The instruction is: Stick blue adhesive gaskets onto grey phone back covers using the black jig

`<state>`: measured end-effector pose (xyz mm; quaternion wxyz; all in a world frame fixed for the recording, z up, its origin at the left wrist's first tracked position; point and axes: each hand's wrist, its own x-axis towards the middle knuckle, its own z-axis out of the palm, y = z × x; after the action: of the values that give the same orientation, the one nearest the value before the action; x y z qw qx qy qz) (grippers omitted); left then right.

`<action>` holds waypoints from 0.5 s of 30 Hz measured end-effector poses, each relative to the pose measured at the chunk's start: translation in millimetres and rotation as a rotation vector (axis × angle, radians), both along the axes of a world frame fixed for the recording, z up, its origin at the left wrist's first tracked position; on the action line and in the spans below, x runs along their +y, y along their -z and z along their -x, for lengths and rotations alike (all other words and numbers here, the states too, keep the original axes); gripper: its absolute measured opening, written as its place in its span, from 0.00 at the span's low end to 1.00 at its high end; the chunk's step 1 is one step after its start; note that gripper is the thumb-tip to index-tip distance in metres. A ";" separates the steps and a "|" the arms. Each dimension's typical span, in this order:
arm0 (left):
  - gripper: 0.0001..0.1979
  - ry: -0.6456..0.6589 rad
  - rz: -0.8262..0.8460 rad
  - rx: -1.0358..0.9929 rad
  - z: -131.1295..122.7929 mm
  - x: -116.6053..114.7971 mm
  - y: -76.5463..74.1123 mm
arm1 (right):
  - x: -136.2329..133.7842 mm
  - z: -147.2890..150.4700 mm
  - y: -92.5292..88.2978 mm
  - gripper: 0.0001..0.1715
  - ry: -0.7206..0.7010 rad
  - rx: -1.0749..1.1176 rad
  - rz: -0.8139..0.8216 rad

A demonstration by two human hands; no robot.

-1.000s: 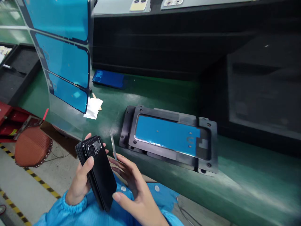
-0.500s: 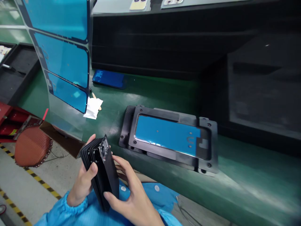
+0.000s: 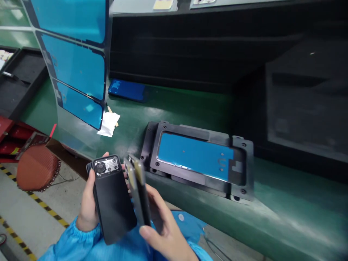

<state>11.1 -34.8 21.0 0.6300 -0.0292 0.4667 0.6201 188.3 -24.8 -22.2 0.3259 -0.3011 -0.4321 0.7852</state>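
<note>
My left hand (image 3: 88,203) is closed around a stack of black phone back covers (image 3: 115,203), the top one facing up with its silver camera plate showing. Just right of the stack, my right hand (image 3: 165,224) grips a couple of separate covers (image 3: 140,192), tilted on edge and blurred by motion. Beyond my hands, a dark metal fixture (image 3: 187,174) lies on the green table (image 3: 130,134). It frames a panel with blue film (image 3: 193,156). A sheet of blue-film pieces (image 3: 76,69) hangs at the upper left.
A blue-covered phone part (image 3: 126,90) lies at the back of the table, near a crumpled white paper (image 3: 109,125). Behind stands a large black box (image 3: 174,54). At the left are a black tray (image 3: 23,78), a round red stool (image 3: 38,166) and a cardboard box (image 3: 69,159).
My right hand has moved right, lifting some covers away from the stack. The stack in my left hand has turned, so its top cover now faces up.
</note>
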 end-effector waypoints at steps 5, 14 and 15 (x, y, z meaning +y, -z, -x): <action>0.39 0.057 0.009 -0.209 8.8 -1.2 -1.5 | -12.0 -16.5 -1.0 0.37 0.078 0.148 0.183; 0.40 0.173 -0.161 -0.420 21.1 0.4 9.3 | 4.9 -30.8 4.3 0.57 -0.124 0.423 0.408; 0.40 0.171 -0.171 -0.451 22.3 -0.2 11.5 | 8.4 -30.8 9.9 0.62 -0.158 0.386 0.366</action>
<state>-11.1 -35.0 9.6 0.7684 -0.0741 0.2611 0.5796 219.1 -16.4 -32.1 0.2799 -0.1651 -0.2352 0.9160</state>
